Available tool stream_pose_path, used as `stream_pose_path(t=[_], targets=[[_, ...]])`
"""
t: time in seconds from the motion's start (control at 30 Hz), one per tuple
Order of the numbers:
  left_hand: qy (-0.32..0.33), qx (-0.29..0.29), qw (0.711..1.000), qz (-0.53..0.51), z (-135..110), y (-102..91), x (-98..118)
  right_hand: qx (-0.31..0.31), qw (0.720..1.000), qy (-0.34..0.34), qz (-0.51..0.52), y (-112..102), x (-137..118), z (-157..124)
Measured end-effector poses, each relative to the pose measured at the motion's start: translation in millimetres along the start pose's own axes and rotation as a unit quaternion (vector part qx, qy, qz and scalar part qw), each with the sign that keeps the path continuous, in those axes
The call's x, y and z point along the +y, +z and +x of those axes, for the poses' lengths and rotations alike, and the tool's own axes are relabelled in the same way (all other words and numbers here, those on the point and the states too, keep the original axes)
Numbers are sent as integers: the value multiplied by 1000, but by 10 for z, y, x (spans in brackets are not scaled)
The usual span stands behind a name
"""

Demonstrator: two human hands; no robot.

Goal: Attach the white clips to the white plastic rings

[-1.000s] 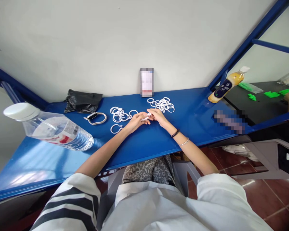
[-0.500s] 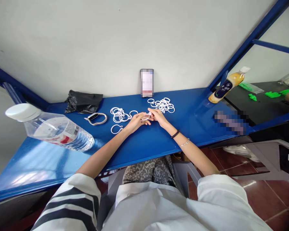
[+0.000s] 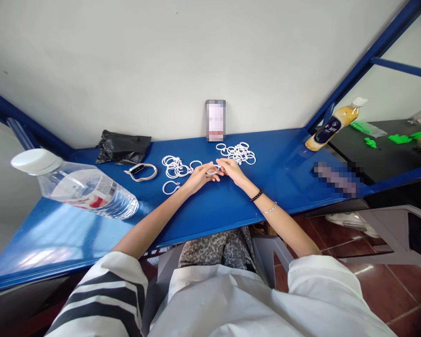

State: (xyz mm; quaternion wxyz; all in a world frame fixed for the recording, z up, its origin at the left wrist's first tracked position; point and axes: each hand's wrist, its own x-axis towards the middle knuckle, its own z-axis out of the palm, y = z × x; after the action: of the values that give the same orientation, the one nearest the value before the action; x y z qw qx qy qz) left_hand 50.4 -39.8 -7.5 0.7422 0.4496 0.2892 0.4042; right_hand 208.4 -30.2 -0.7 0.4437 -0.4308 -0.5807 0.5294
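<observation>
Over the middle of the blue table, my left hand (image 3: 200, 179) and my right hand (image 3: 232, 171) meet at one white plastic ring (image 3: 213, 172). Fingers of both hands are closed on it, and they partly cover it. Just left of my left hand lies a loose cluster of similar white rings (image 3: 174, 167), with a single open ring (image 3: 170, 187) nearer to me. Beyond my right hand is a second pile of white rings (image 3: 239, 153). What the fingertips do at the ring's small end is too small to make out.
A phone (image 3: 215, 120) leans against the wall. To the left are a large water bottle (image 3: 91, 189), a wristband (image 3: 143, 172) and a black plastic bag (image 3: 122, 147). At right stand a yellow drink bottle (image 3: 331, 128) and a blurred-out item (image 3: 337, 179). Blue frame bars flank the table.
Both hands stay at the same ring, with only a slight shift of the fingers around it. The whole view has moved a little; the piles look unchanged.
</observation>
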Motion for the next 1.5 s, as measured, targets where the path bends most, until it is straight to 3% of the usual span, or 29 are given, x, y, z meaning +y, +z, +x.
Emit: stream_pose_path(t=[0.27, 0.47, 0.7, 0.93, 1.17, 1.33, 1.5], targets=[[6, 32, 999, -27, 36, -36, -27, 70, 997, 0, -18, -4, 19, 25], [26, 11, 1000, 3, 28, -44, -40, 98, 995, -4, -26, -23, 52, 42], [59, 14, 993, 100, 0, -18, -74, 87, 996, 16, 9, -19, 4, 27], [109, 42, 977, 181, 5, 0, -107, 33, 999, 13, 2, -9, -36, -8], [102, 76, 985, 118, -8, 28, -100, 14, 1000, -13, 0, 4, -92, -31], [71, 93, 993, 19, -16, 17, -43, -10, 1000, -5, 18, -32, -113, -27], [64, 79, 995, -17, 1, 2, -31, -11, 998, 10, 53, -55, -92, -18]])
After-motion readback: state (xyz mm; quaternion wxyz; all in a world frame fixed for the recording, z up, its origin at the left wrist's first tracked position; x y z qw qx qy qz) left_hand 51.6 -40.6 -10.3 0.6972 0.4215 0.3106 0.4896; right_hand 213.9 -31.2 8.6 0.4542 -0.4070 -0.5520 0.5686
